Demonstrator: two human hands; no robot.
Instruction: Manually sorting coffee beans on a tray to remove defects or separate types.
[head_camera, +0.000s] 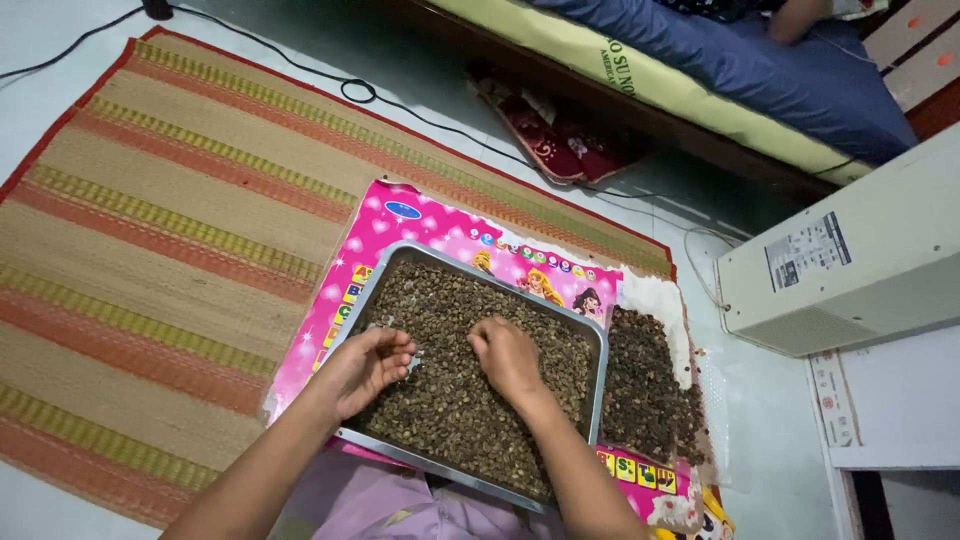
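A rectangular metal tray (372, 286) full of small dark brown seeds or beans (450, 400) rests on a pink picture mat (420, 215) on the floor. My left hand (368, 366) is over the tray's left side, fingers curled with a few of the seeds pinched in them. My right hand (507, 357) lies palm down in the middle of the tray, fingertips touching the seeds. To the right of the tray, a second heap of darker seeds (650, 385) lies on a white cloth (660, 297).
A striped woven straw mat (150, 230) covers the floor to the left. A black cable (360, 92) runs across the top. A white box-shaped appliance (850, 260) stands at the right. A low bed with a blue mattress (800, 80) is behind, red slippers (555, 140) beside it.
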